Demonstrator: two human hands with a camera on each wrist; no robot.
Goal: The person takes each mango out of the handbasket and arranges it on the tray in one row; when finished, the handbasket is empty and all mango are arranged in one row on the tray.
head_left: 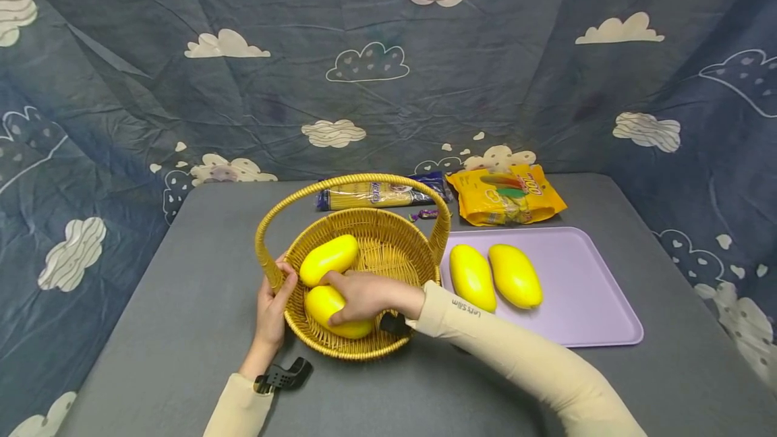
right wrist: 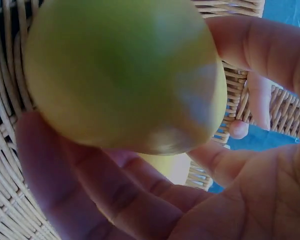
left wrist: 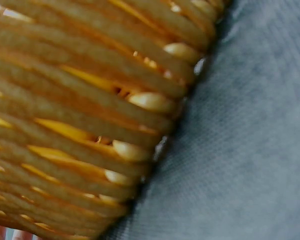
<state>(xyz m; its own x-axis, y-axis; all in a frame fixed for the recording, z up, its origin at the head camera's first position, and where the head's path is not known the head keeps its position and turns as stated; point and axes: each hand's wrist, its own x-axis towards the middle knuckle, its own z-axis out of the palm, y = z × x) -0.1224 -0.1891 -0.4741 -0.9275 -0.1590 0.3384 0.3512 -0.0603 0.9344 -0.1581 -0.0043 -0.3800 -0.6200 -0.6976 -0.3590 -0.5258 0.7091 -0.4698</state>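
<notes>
A woven wicker basket with a tall arched handle stands at the middle of the table. Two yellow mangoes lie in its left half. My right hand reaches inside and grips the nearer mango, thumb on one side and fingers curled round the other. In the right wrist view that mango fills the space between thumb and fingers. The farther mango rests just beyond. My left hand holds the basket's left rim by the foot of the handle, thumb on top. Only the basket's woven side and a few fingertips show in the left wrist view.
Right of the basket lies a lilac tray bearing two more mangoes, a left one and a right one. Behind are a spaghetti pack, a purple-wrapped candy and a yellow bag. A cloud-patterned cloth hangs round the table.
</notes>
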